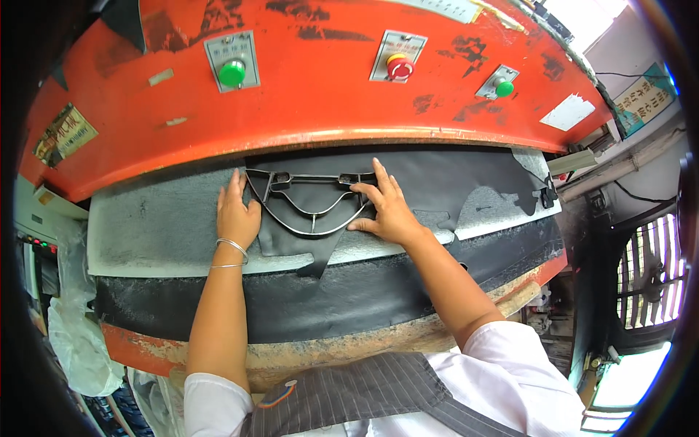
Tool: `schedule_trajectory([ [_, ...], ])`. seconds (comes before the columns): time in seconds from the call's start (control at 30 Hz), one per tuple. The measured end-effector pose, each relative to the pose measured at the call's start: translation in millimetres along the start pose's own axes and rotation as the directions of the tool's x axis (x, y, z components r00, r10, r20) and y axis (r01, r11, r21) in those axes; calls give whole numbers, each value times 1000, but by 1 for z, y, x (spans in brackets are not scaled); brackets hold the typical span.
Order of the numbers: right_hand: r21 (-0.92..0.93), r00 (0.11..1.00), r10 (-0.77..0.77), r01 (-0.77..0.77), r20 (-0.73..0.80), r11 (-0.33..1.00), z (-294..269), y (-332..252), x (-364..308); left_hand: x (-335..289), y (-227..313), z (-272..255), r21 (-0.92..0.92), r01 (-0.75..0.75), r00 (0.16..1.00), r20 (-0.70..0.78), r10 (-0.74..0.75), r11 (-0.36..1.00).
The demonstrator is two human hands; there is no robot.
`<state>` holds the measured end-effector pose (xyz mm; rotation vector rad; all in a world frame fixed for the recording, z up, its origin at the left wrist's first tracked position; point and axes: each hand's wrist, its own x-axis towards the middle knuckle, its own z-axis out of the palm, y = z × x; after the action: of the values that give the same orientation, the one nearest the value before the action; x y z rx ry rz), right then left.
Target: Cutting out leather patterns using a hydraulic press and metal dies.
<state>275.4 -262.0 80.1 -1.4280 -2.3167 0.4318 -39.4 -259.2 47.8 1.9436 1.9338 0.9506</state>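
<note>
A metal cutting die (pixel 314 231), a wide curved frame with an inner curved strip and cross-braces, lies on a black sheet of leather-like material (pixel 437 171). My left hand (pixel 238 215) is at the die's left corner, fingers stretched out along its edge and thumb close to the rim. At the opposite corner, my right hand (pixel 389 211) grips the die, with index finger and thumb spanning its right edge. Beneath the sheet is a pale cutting board (pixel 167 226), showing through gaps where pieces of the sheet are absent.
Just beyond the board stands a red-orange press head (pixel 306 95) with green buttons (pixel 232 73) and a red stop button (pixel 400 68). A black mat (pixel 328 309) covers the near bed. Clear plastic bags (pixel 80 342) hang at the left, and a fan (pixel 652 273) is at the right.
</note>
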Motion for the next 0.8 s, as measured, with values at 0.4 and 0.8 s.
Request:
schedule_trajectory([
  [0.4,416,93,406,150,-909,897,-221,116,55,49,167,-69,-160,-414,740,-633,229,896],
  [0.8,80,560,53,24,-827,997,-161,98,0,12,176,-86,-120,-369,907,-264,328,922],
])
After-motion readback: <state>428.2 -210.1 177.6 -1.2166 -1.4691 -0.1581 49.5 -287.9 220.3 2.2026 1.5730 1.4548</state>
